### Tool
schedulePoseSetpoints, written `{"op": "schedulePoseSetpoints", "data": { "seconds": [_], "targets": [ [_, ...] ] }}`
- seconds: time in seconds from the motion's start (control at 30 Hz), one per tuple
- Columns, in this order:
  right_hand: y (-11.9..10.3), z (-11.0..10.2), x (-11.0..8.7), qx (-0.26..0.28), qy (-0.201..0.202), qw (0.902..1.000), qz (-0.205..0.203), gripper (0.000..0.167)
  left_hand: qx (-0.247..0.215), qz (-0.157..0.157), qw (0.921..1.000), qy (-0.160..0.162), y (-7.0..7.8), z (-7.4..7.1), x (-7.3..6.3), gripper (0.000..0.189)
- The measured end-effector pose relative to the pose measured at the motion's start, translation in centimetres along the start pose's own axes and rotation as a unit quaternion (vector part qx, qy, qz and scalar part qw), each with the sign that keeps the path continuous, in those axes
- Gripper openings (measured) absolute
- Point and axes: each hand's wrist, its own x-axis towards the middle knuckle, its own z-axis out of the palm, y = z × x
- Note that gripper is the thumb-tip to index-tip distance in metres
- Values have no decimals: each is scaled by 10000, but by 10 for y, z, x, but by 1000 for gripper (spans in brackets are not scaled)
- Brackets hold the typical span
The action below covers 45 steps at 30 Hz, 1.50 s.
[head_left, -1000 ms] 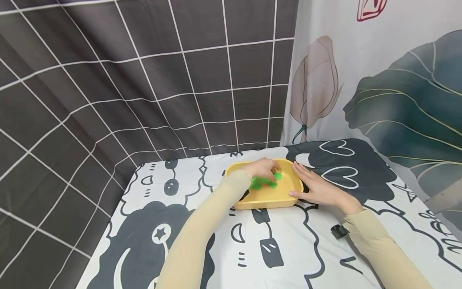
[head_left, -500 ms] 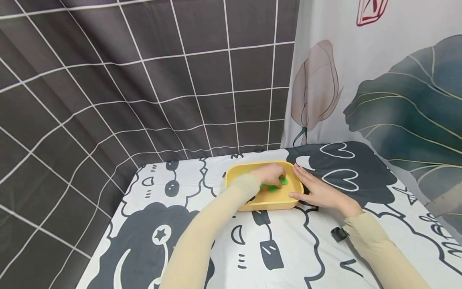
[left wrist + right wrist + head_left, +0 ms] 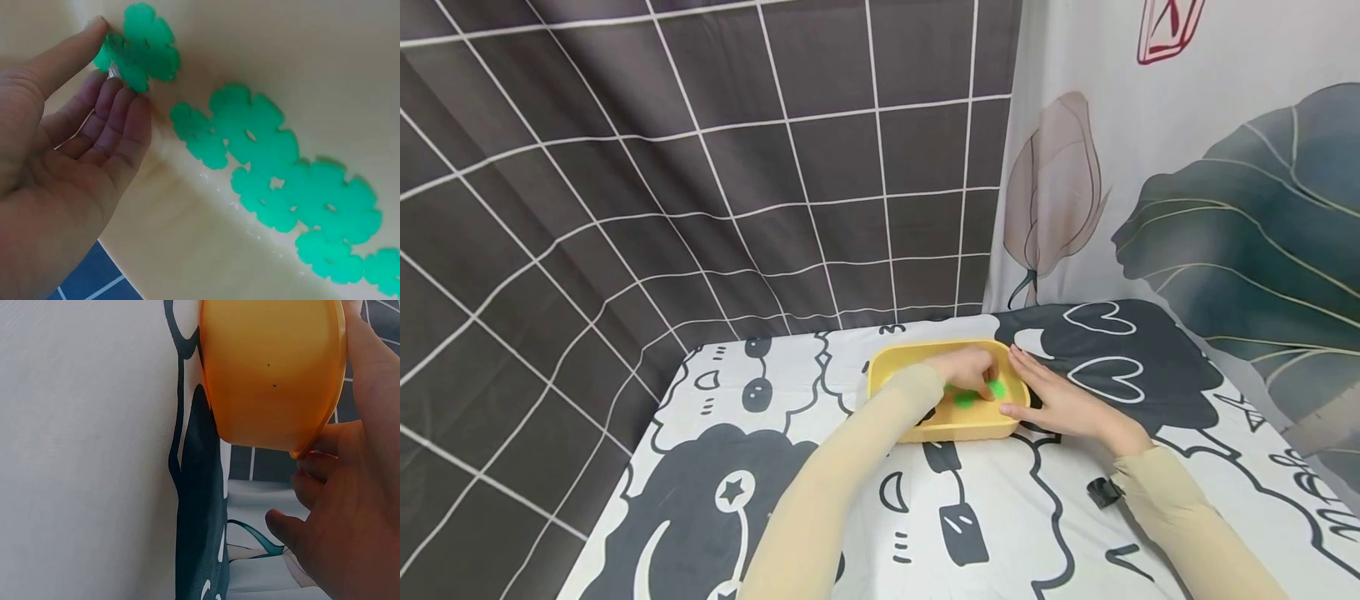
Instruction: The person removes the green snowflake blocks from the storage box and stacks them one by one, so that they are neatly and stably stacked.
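Looking down, we see a white cloth [image 3: 917, 500] printed with black cartoon shapes, bearing a yellow, round-cornered, plastic-looking tray [image 3: 970, 432]. The right hand [image 3: 1062, 400] rests against the tray's end, fingers straight and thumb spread apart, probably to steady it. Inside reaches the left hand [image 3: 964, 367]; we cannot tell whether it pinches anything. Green, flower-shaped, plastic-looking pieces [image 3: 312, 194] lie clustered in the tray, perhaps for easy reach, with one similar green piece [image 3: 156, 56] right by the left fingertips
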Motion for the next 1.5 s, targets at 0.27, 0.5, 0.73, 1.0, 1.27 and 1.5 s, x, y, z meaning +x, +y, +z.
{"op": "schedulePoseSetpoints", "data": {
  "seconds": [0.27,0.5,0.73,1.0,1.27,1.5],
  "targets": [
    [-2,-3,-1,24,7,10000,45,95,-202,363,9987,288,-4,4,0,23],
    [-1,-2,0,-80,-6,9999,110,95,-511,601,9960,416,-7,5,1,11],
    [0,-1,1,-205,20,9998,-4,94,-773,659,9945,253,-3,5,3,12],
    [-4,-3,0,-567,14,9984,-19,95,-510,446,9977,66,6,8,7,18],
    [-6,-5,-1,-713,71,9974,-40,94,-340,586,9976,-139,12,5,7,6],
    [-7,-3,-1,-625,65,9980,-30,94,-387,657,9965,-345,9,5,7,6]
  ]
}}
